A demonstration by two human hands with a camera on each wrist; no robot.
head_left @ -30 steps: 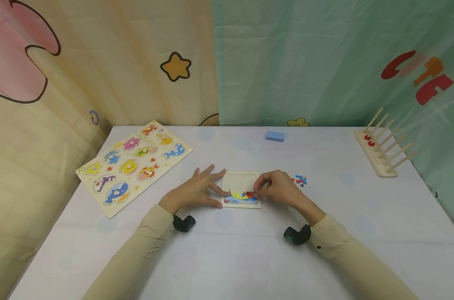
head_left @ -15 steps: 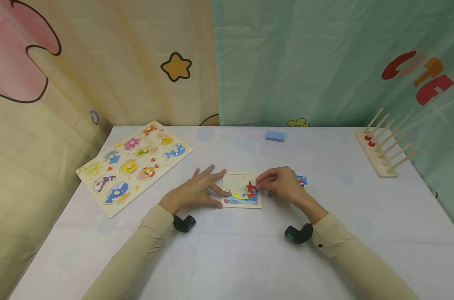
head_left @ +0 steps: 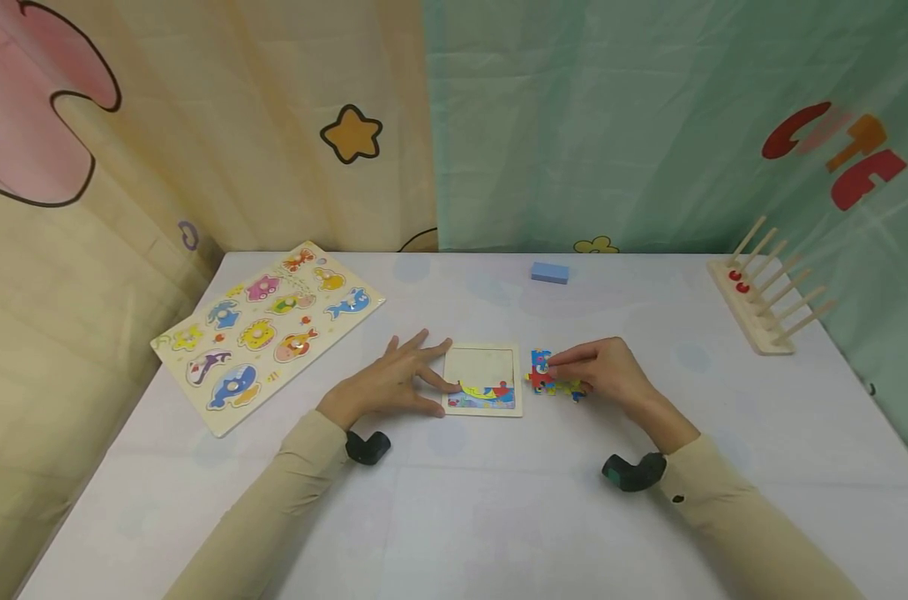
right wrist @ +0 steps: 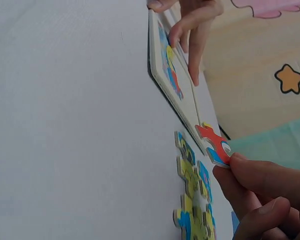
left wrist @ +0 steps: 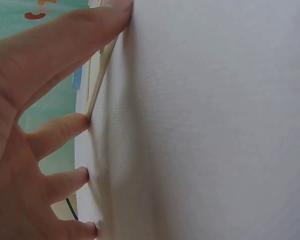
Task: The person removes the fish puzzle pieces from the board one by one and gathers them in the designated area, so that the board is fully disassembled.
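My left hand lies with fingers spread at the left side of a small wooden puzzle tray, touching its edge and corners. Along the tray's bottom sits a joined strip of puzzle in blue, yellow and red. My right hand is to the right of the tray. Between thumb and forefinger it pinches a red and blue puzzle piece with a white round spot, held up above the table. Loose puzzle pieces lie below that hand, partly hidden by it in the head view.
A large peg puzzle board with sea animals lies at the back left. At the back stands a blue block. A wooden rack with upright pegs and red beads is at the right. Curtains rise behind the table.
My right hand has drawn back from over the tray to the right, carrying the red piece to beside the loose pieces. My left hand has stayed at the tray.
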